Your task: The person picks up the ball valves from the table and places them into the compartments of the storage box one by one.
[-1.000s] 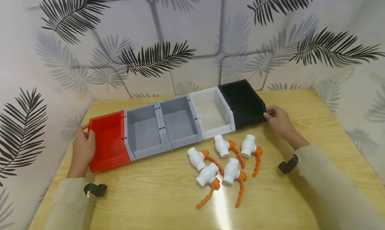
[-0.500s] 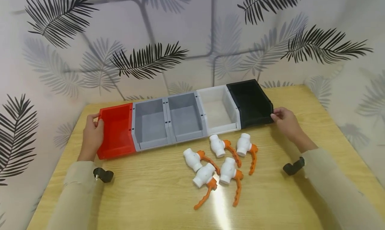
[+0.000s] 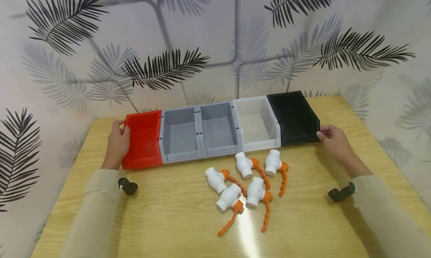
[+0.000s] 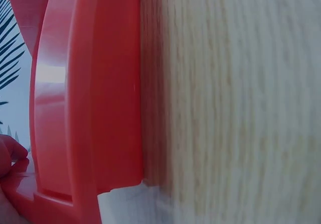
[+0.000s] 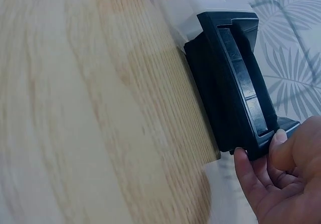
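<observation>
i log: bins [image 3: 180, 134], five, in a row on the table [image 3: 168, 213], lining-up nearly done, i judge; left hand [image 3: 117, 142], gripping the end red bin [image 3: 143, 138]; right hand [image 3: 338, 145], pinching the end black bin [image 3: 292, 117]; valves [image 3: 230, 197], five, outside, placement untouched.

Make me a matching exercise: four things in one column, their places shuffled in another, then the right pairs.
1. red bin
2. white bin
3. black bin
4. valves

A. gripped by the right hand
B. lying loose on the table
C. gripped by the left hand
D. between a gray bin and the black bin

Pairs: 1-C, 2-D, 3-A, 4-B
</observation>
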The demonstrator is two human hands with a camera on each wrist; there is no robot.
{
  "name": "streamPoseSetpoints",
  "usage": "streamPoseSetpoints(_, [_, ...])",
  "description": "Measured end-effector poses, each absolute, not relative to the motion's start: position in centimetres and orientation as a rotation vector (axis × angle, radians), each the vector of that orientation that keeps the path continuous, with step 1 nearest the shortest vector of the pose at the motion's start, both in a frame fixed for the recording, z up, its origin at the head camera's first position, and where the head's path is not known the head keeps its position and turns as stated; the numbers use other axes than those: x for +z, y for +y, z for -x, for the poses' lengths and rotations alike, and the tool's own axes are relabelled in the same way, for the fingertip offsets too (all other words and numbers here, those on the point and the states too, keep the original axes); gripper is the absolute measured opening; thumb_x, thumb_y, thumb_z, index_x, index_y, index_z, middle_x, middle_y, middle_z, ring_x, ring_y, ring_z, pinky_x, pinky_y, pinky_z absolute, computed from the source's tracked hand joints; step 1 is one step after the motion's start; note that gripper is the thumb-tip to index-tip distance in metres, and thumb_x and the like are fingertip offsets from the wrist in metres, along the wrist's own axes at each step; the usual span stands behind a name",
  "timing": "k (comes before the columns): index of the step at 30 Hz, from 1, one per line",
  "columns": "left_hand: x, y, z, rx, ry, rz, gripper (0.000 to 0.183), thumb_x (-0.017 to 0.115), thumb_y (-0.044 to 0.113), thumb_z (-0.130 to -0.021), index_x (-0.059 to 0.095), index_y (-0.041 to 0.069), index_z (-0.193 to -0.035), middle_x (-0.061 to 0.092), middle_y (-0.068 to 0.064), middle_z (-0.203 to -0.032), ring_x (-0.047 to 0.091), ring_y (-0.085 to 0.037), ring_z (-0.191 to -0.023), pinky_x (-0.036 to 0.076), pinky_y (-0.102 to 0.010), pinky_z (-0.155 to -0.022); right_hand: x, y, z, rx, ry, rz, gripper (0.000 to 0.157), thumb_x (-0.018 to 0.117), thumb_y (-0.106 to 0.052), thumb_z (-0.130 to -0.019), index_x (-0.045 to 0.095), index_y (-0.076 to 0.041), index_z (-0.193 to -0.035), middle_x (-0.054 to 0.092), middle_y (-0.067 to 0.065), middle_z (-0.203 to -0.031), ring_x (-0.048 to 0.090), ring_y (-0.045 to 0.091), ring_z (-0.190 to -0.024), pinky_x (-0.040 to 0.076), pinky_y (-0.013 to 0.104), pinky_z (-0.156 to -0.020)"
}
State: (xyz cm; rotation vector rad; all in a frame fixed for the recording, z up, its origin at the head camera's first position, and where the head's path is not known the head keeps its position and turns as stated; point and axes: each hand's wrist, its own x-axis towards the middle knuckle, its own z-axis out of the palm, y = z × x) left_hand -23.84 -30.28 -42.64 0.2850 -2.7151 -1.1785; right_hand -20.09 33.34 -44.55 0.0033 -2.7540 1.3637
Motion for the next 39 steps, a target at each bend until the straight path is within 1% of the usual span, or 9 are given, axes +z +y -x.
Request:
streamPoseSetpoints(3, [-42.8, -29.7, 24.3, -1.187, -2.720, -0.281, 0.045, 0.026, 0.033, -0.094, 0.028, 0.013, -0.133, 0.042, -0.012, -0.084, 0.042, -0.025, -0.071, 0.038, -0.033, -0.057, -44.4, 33.9, 19.8, 1.366, -2.747, -0.007, 0.035, 0.043, -0.016, -0.092, 0.043, 0.016, -0.106, 0.048, 0.023, -0.097, 0.047, 0.000, -0.076, 0.043, 0.012, -0.064])
streamPoseSetpoints(8, [-43.0, -29.1, 24.9, -1.155, -2.701, -0.246, 0.043, 0.027, 0.031, -0.093, 0.032, 0.012, -0.131, 0.042, -0.012, -0.081, 0.042, -0.025, -0.068, 0.037, -0.033, -0.056, -44.5, 34.6, 19.2, 1.329, -2.749, 0.013, 0.036, 0.044, -0.018, -0.092, 0.044, 0.015, -0.105, 0.049, 0.024, -0.098, 0.043, -0.004, -0.077, 0.038, 0.007, -0.064])
streamPoseSetpoints(10, [-43.0, -28.9, 25.1, -1.160, -2.704, -0.236, 0.043, 0.027, 0.031, -0.093, 0.031, 0.012, -0.131, 0.042, -0.011, -0.081, 0.042, -0.025, -0.068, 0.038, -0.033, -0.056, -44.6, 34.8, 19.1, 1.329, -2.747, 0.024, 0.037, 0.044, -0.019, -0.092, 0.044, 0.016, -0.106, 0.049, 0.024, -0.098, 0.042, -0.005, -0.077, 0.037, 0.007, -0.063])
streamPoseSetpoints(17, [-42.8, -28.4, 25.8, -1.190, -2.741, -0.251, 0.045, 0.025, 0.034, -0.093, 0.027, 0.015, -0.134, 0.043, -0.013, -0.085, 0.044, -0.026, -0.071, 0.040, -0.034, -0.058, -44.6, 35.1, 19.1, 1.349, -2.732, 0.067, 0.036, 0.044, -0.019, -0.092, 0.044, 0.014, -0.105, 0.047, 0.020, -0.096, 0.043, -0.004, -0.074, 0.038, 0.008, -0.062])
streamPoseSetpoints(24, [-42.3, -27.9, 26.4, -1.229, -2.758, -0.259, 0.046, 0.025, 0.036, -0.093, 0.024, 0.015, -0.135, 0.046, -0.014, -0.093, 0.046, -0.028, -0.077, 0.041, -0.035, -0.064, -44.4, 35.4, 19.4, 1.370, -2.744, 0.086, 0.037, 0.043, -0.020, -0.092, 0.042, 0.015, -0.107, 0.047, 0.019, -0.096, 0.043, -0.003, -0.075, 0.039, 0.009, -0.062])
streamPoseSetpoints(30, [-42.4, -27.9, 26.9, -1.235, -2.754, -0.278, 0.045, 0.025, 0.034, -0.093, 0.025, 0.016, -0.134, 0.046, -0.014, -0.093, 0.046, -0.028, -0.077, 0.041, -0.035, -0.063, -44.6, 35.4, 20.1, 1.395, -2.731, 0.078, 0.037, 0.045, -0.018, -0.092, 0.043, 0.015, -0.106, 0.048, 0.018, -0.094, 0.046, -0.002, -0.073, 0.041, 0.012, -0.062])
streamPoseSetpoints(32, [-42.5, -28.0, 27.0, -1.233, -2.759, -0.278, 0.044, 0.026, 0.034, -0.094, 0.025, 0.015, -0.134, 0.046, -0.015, -0.095, 0.047, -0.029, -0.078, 0.042, -0.036, -0.063, -44.7, 35.4, 20.3, 1.383, -2.737, 0.079, 0.036, 0.044, -0.018, -0.092, 0.043, 0.015, -0.106, 0.048, 0.019, -0.094, 0.046, -0.002, -0.073, 0.042, 0.013, -0.063])
streamPoseSetpoints(35, [-42.6, -28.0, 27.4, -1.235, -2.765, -0.283, 0.045, 0.026, 0.034, -0.094, 0.024, 0.016, -0.134, 0.047, -0.015, -0.099, 0.048, -0.029, -0.079, 0.044, -0.038, -0.065, -44.7, 35.4, 20.6, 1.385, -2.754, 0.085, 0.038, 0.043, -0.020, -0.092, 0.042, 0.015, -0.108, 0.048, 0.020, -0.096, 0.047, 0.003, -0.075, 0.043, 0.015, -0.064])
streamPoseSetpoints(39, [-42.8, -28.2, 28.0, -1.235, -2.763, -0.304, 0.046, 0.026, 0.036, -0.093, 0.023, 0.017, -0.135, 0.047, -0.015, -0.101, 0.048, -0.029, -0.080, 0.044, -0.039, -0.066, -44.5, 35.4, 21.2, 1.342, -2.771, 0.095, 0.040, 0.043, -0.024, -0.092, 0.043, 0.013, -0.109, 0.048, 0.020, -0.099, 0.046, 0.004, -0.077, 0.042, 0.014, -0.063])
